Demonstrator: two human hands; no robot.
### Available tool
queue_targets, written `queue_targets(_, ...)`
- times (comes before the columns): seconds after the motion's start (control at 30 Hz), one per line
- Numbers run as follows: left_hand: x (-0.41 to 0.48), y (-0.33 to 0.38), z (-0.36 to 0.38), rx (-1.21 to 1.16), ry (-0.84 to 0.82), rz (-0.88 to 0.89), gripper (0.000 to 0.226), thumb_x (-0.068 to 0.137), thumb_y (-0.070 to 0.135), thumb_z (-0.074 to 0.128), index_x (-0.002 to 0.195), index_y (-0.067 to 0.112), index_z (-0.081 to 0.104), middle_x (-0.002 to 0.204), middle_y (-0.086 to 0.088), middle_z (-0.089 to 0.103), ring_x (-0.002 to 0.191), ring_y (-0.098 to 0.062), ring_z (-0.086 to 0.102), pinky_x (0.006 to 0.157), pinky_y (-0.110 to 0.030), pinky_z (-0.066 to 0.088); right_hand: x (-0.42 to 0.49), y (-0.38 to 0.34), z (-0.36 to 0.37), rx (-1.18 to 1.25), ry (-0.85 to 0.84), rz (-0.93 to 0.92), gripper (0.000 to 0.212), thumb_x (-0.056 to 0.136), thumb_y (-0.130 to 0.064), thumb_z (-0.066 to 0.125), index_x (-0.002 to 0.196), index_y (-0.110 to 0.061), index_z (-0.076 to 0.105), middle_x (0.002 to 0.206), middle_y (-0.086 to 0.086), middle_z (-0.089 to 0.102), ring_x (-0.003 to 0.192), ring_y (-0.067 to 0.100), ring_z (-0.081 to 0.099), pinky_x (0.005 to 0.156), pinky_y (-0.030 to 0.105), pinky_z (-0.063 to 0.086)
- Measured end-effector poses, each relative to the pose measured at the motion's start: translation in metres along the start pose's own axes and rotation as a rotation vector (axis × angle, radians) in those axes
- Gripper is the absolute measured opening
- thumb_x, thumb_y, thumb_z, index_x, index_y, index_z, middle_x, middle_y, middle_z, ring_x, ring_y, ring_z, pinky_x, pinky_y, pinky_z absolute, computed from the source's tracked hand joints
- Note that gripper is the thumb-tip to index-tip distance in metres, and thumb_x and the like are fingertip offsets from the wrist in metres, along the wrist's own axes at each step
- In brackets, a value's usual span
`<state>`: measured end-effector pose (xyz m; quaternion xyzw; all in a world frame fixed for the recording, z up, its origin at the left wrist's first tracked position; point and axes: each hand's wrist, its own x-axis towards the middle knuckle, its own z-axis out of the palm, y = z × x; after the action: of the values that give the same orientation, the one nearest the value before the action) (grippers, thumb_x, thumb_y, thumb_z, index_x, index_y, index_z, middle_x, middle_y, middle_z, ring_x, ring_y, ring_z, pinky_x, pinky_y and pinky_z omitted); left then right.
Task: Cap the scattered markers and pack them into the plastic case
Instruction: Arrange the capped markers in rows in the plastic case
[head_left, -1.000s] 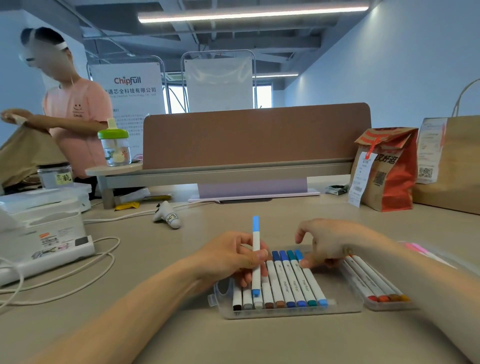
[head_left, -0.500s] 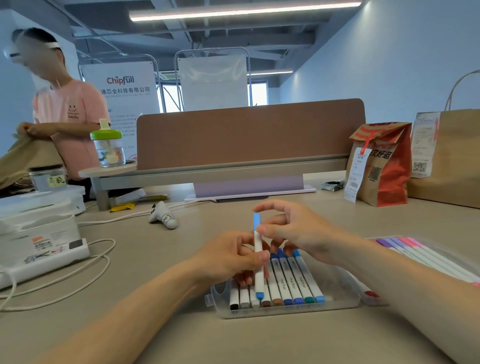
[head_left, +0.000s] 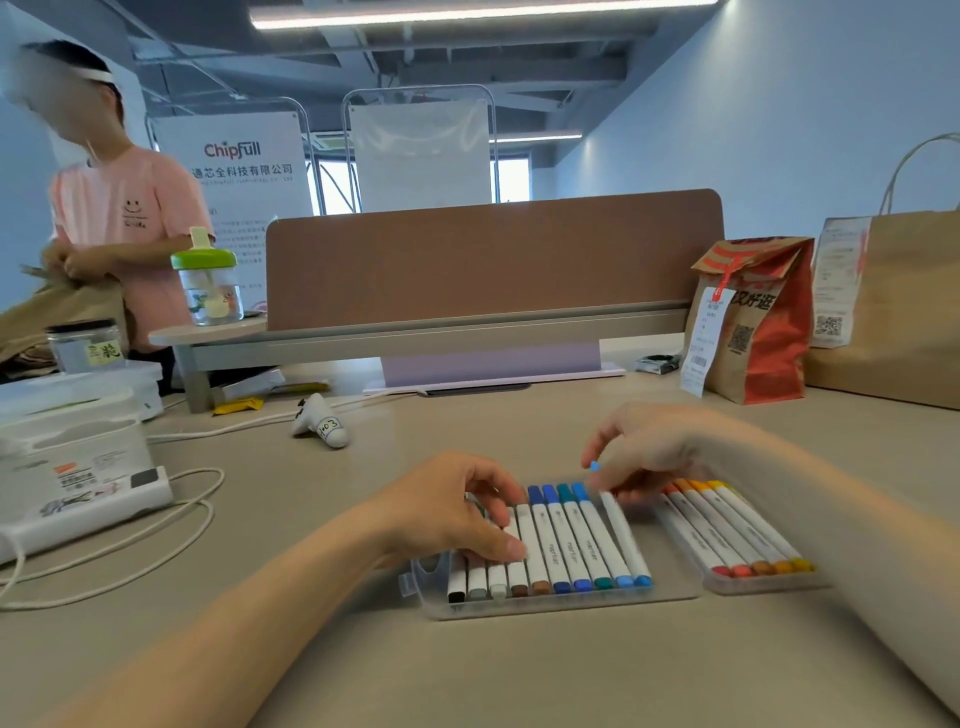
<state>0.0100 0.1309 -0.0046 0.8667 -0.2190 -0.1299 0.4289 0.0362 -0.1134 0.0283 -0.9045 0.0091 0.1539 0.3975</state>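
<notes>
Landmark: brown felt divider panel (head_left: 493, 260), upright across the beige counter (head_left: 467, 675).

- At the panel's foot: lilac flat slab (head_left: 493, 364).
- On a ledge at the panel's left end: clear cup with green lid (head_left: 208, 283).
- Below that end: yellow wrapper (head_left: 239, 405); white handheld controller with a handwritten label (head_left: 319, 423), lying on its side.
- Far left of the panel: clear jar with black lid (head_left: 85, 345), white plastic box (head_left: 67, 447), white power strip (head_left: 88, 512) with looped white cables (head_left: 130, 561).
- Behind the panel, left: person in a pink T-shirt (head_left: 130, 218); white "Chipfull" banner (head_left: 234, 161).
- Right of the panel: small dark packet (head_left: 657, 362), red-and-brown paper bag with receipt (head_left: 763, 332), large brown paper carrier bag (head_left: 904, 312).
</notes>
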Motion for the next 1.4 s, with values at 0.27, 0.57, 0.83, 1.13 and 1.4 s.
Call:
queue_targets(0.27, -0.002, 0.0, -0.001, 0.011, 0.005, 0.005, 0.037, 0.074, 0.01, 0.083, 0.106, 0.018, 0.066, 0.102, -0.004, 0.068, 0.073, -0.009, 0.072, 0.067, -0.021, 0.056, 0.004, 0.0, 0.009, -0.288, 0.068, -0.06, 0.038, 0.077, -0.029, 0.083, 0.106, -0.019, 0.06, 0.088, 0.004, 0.072, 0.069, 0.013, 0.068, 0.058, 0.021, 0.055)
queue_targets(0.57, -0.003, -0.021, -0.063, 0.35, 0.431, -0.097, 0.025, 0.083, 0.033, 0.076, 0.081, 0.01, 0.066, 0.064, -0.003, 0.063, 0.05, -0.012, 0.055, 0.047, -0.022, 0.046, 0.002, 0.003, -0.003, -0.443, -0.098, -0.04, 0.036, 0.075, -0.028, 0.084, 0.099, -0.021, 0.058, 0.09, 0.002, 0.066, 0.076, 0.015, 0.061, 0.065, 0.023, 0.054)
queue_targets(0.83, 0.001, -0.036, -0.06, 0.514, 0.211, -0.418, 0.044, 0.084, 0.054, 0.068, 0.089, 0.011, 0.069, 0.076, -0.002, 0.069, 0.062, -0.012, 0.061, 0.05, -0.02, 0.049, 0.009, 0.001, 0.004, -0.614, -0.08, -0.053, 0.023, 0.082, -0.03, 0.077, 0.089, -0.022, 0.057, 0.098, 0.002, 0.065, 0.082, 0.015, 0.061, 0.065, 0.022, 0.053)
queue_targets(1.13, -0.001, -0.027, -0.07, 0.474, 0.095, -0.444, 0.03, 0.08, 0.039, 0.078, 0.093, 0.012, 0.073, 0.076, -0.003, 0.071, 0.061, -0.013, 0.061, 0.053, -0.02, 0.051, 0.006, 0.003, -0.003, -0.496, -0.119, -0.06, 0.025, 0.078, -0.031, 0.081, 0.088, -0.021, 0.059, 0.093, 0.0, 0.065, 0.085, 0.014, 0.06, 0.065, 0.022, 0.051)
queue_targets(1.4, -0.002, -0.024, -0.068, 0.619, 0.089, -0.511, 0.026, 0.084, 0.03, 0.072, 0.089, 0.004, 0.071, 0.069, -0.005, 0.07, 0.048, -0.012, 0.06, 0.049, -0.02, 0.051, 0.008, 0.004, -0.004, -0.462, -0.147, -0.06, 0.027, 0.076, -0.031, 0.082, 0.087, -0.019, 0.061, 0.085, -0.001, 0.066, 0.078, 0.013, 0.059, 0.06, 0.021, 0.05)
